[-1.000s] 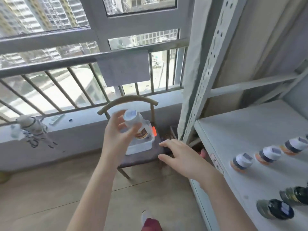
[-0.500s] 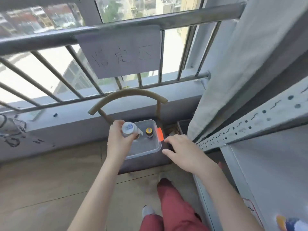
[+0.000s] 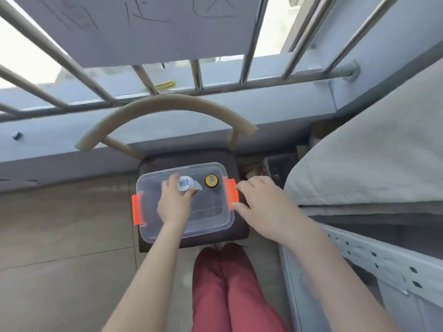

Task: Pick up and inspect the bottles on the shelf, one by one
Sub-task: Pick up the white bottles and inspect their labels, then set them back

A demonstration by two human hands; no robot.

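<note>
Streaming in bright through the window (image 3: 31, 61) far above the left hand (image 3: 172, 204), blowing out to flat white there. Spreading evenly lower down, leaving only soft, faint shadows around the right hand (image 3: 263, 207). Bowing the railing bars (image 3: 251, 44) above both hands into a fan. Blurring the label of the bottle (image 3: 184, 184) in the left hand past reading; smearing slightly toward the edges.
</note>
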